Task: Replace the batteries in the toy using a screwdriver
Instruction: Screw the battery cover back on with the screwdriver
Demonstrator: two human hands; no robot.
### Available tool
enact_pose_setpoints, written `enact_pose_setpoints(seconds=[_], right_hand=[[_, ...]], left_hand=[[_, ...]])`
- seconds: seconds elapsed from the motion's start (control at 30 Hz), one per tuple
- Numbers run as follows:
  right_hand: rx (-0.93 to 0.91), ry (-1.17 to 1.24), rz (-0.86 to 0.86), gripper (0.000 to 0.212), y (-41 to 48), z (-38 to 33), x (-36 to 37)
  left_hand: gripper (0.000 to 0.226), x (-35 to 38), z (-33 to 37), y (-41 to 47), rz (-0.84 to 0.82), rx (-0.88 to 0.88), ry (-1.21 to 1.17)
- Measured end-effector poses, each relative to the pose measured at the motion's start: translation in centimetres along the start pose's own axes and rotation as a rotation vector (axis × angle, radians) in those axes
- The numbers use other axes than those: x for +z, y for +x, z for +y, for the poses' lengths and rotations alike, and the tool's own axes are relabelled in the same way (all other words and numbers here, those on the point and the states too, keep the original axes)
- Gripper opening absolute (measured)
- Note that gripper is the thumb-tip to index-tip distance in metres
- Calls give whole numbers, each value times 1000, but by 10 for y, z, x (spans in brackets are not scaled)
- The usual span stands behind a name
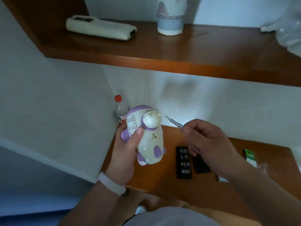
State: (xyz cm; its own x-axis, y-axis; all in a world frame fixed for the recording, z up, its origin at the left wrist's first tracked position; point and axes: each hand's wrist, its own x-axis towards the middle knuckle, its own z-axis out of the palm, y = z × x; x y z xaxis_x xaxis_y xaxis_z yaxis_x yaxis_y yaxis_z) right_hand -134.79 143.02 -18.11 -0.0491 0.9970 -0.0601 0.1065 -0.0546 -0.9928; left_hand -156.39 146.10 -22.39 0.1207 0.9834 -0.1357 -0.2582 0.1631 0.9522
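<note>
The left hand [124, 150] is closed around a white and purple plastic toy [146, 134], held in the air above the left end of a brown wooden table [159, 180]; the thumb lies across the toy's front beside a perforated speaker grille, and the fingers wrap behind the body out of sight. The toy is upright with a slight tilt, and a small white cat-like figure stands out from its upper front. A white wristband [111, 183] sits on the left wrist. The right hand [205, 137] pinches a slim metal precision screwdriver [173, 122] between thumb and fingers, with the remaining fingers curled loosely; the shaft points up and left, and its tip stands just right of the toy's top, apart from it. On the table below the right hand lies an open black bit case [184, 162] with rows of small bits, and beside it a second black tray [201, 165], partly hidden by the hand. A green and white battery pack [250, 157] lies near the table's right edge. A clear bottle with a red cap [120, 110] stands in the wall corner just behind the toy. On the wooden shelf [162, 49] above rest a white remote control [101, 27] and a pale blue cup [170, 18].
</note>
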Motion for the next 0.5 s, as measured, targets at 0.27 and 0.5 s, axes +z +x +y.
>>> enact_pose_setpoints(seconds=[0.27, 0.5], right_hand=[[-217, -313, -58, 8, -38, -50, -16], [-319, -441, -94, 5, -53, -61, -16]], left_hand=[[100, 19, 42, -35, 122, 147, 17], [95, 25, 63, -59, 223, 225, 104]])
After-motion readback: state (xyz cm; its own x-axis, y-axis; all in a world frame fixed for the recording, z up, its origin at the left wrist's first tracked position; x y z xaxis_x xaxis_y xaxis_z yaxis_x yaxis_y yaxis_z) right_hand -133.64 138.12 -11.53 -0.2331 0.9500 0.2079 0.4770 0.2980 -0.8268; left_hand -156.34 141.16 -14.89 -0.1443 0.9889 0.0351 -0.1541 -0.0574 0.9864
